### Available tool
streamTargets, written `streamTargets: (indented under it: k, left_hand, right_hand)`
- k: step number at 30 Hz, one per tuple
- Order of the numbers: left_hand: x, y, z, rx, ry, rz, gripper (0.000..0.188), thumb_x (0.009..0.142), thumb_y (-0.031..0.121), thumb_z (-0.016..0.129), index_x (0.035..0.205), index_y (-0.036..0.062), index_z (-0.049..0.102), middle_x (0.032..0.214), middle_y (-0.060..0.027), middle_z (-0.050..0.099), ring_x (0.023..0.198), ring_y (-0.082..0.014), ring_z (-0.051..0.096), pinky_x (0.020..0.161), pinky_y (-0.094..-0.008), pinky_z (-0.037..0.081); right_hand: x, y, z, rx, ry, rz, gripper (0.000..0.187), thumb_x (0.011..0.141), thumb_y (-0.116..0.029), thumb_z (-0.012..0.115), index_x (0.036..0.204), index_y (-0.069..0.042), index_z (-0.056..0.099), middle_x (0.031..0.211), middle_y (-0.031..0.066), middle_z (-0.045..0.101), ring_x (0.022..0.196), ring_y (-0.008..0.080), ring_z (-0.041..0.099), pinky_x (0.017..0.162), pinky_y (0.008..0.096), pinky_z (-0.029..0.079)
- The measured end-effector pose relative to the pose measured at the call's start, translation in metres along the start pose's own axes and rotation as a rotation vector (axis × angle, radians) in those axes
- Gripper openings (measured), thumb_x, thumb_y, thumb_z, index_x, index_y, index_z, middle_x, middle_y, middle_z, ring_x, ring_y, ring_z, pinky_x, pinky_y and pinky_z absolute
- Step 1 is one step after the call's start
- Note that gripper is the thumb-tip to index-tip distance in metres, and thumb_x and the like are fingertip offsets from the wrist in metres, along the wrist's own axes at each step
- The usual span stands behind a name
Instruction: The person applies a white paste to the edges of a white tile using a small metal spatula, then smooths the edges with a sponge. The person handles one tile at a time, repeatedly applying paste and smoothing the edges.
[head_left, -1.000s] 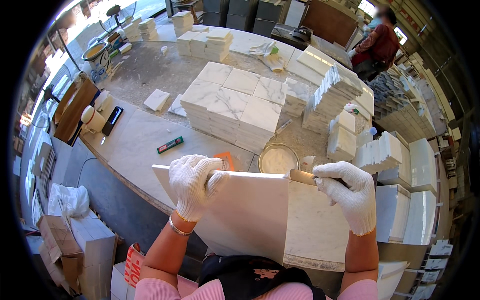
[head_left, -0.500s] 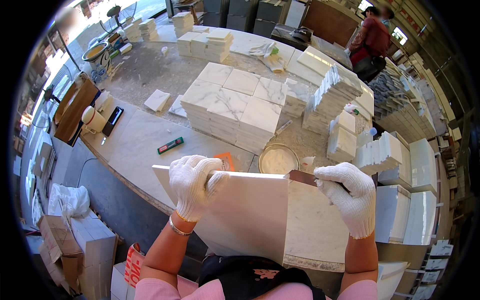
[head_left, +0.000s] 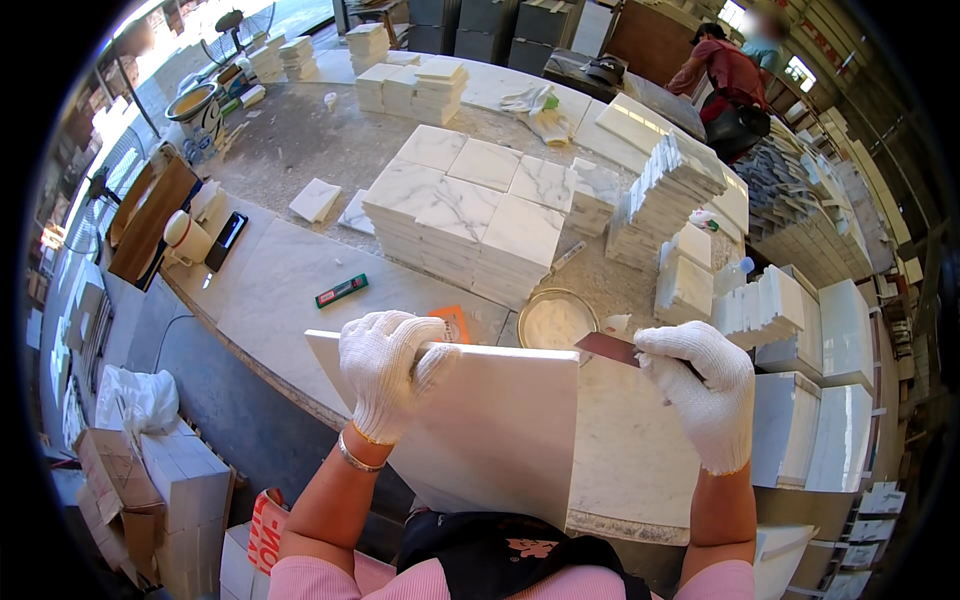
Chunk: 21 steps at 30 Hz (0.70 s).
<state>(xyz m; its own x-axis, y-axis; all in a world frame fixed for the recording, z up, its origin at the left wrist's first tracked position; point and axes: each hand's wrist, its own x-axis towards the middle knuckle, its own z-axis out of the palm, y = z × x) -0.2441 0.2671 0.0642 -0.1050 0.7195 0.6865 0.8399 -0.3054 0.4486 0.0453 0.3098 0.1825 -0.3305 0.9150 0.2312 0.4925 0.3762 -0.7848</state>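
My left hand (head_left: 385,375), in a white knitted glove, is closed over the top edge of a large white stone tile (head_left: 490,420), which stands tilted in front of me. A thin reddish-brown flat strip (head_left: 608,350) is pinched in my gloved right hand (head_left: 700,385). Its pointed end lies close to the tile's upper right corner; contact cannot be made out. Just beyond the tile is a round tin of white material (head_left: 558,322), with an orange packet (head_left: 450,322) partly hidden behind my left hand.
A block of stacked veined marble tiles (head_left: 465,205) occupies the middle of the table. A green box (head_left: 341,291) lies nearer me. More tile stacks (head_left: 660,200) line the right. A phone (head_left: 227,241) and a pale jug (head_left: 186,238) stand left. A person in red (head_left: 735,75) bends far right.
My right hand has shifted slightly up and right with the strip, drawing it off the tile's corner. My left hand keeps its grip. The person in red has leaned forward to the left.
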Motion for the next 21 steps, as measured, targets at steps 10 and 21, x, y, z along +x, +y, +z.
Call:
streamTargets:
  k: [10, 21]
  left_hand:
    - [0.001, -0.002, 0.001, -0.005, -0.007, 0.013, 0.034, 0.095, 0.042, 0.062, 0.086, 0.0097, 0.071, 0.080, -0.0081, 0.068, 0.078, -0.0294, 0.064, 0.077, -0.0407, 0.044]
    - [0.001, -0.002, 0.001, 0.007, -0.018, 0.012, 0.035, 0.095, 0.042, 0.062, 0.087, 0.0096, 0.071, 0.080, -0.0075, 0.068, 0.078, -0.0290, 0.064, 0.076, -0.0408, 0.044]
  right_hand:
    - [0.047, -0.014, -0.006, 0.346, -0.332, 0.471, 0.021, 0.090, -0.013, 0.072, 0.107, -0.002, 0.076, 0.073, 0.0024, 0.065, 0.057, 0.0043, 0.052, 0.047, 0.0203, 0.038]
    - [0.080, -0.010, 0.004, 0.336, -0.595, 0.527, 0.021, 0.086, -0.017, 0.073, 0.101, -0.002, 0.075, 0.068, 0.0022, 0.063, 0.049, 0.0023, 0.047, 0.042, 0.0196, 0.029]
